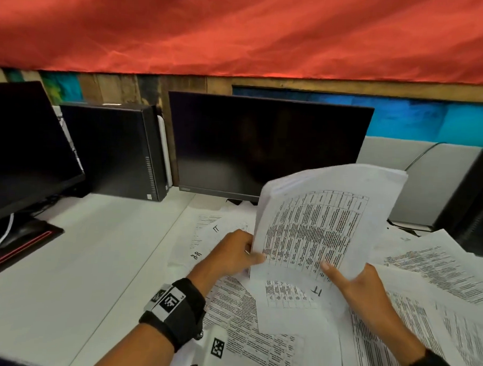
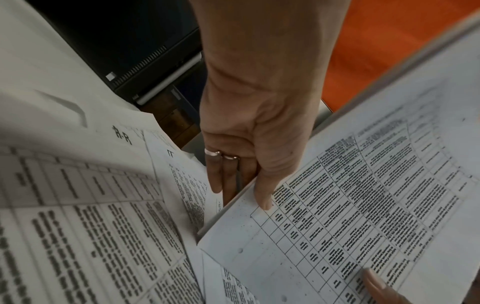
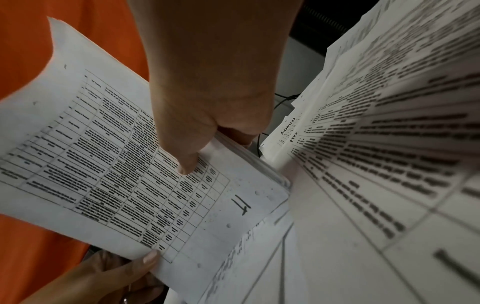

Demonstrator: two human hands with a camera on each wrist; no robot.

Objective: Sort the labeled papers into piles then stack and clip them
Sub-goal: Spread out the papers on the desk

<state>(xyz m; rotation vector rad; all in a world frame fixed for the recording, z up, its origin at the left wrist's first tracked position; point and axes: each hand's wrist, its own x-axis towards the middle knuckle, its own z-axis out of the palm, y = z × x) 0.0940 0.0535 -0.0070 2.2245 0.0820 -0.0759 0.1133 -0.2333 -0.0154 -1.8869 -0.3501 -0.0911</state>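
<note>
Both hands pinched the bundle of papers [image 1: 316, 222] at its near corners: left hand [image 1: 231, 251] and right hand [image 1: 360, 282], thumbs on top. The bundle looked light, floppy and slippery, so a firm hold at the edges seemed best.

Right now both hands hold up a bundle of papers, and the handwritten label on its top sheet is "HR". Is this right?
Not quite. The left hand and right hand do hold the bundle of papers, but the right wrist view shows its label reads "IT", not "HR".
</note>
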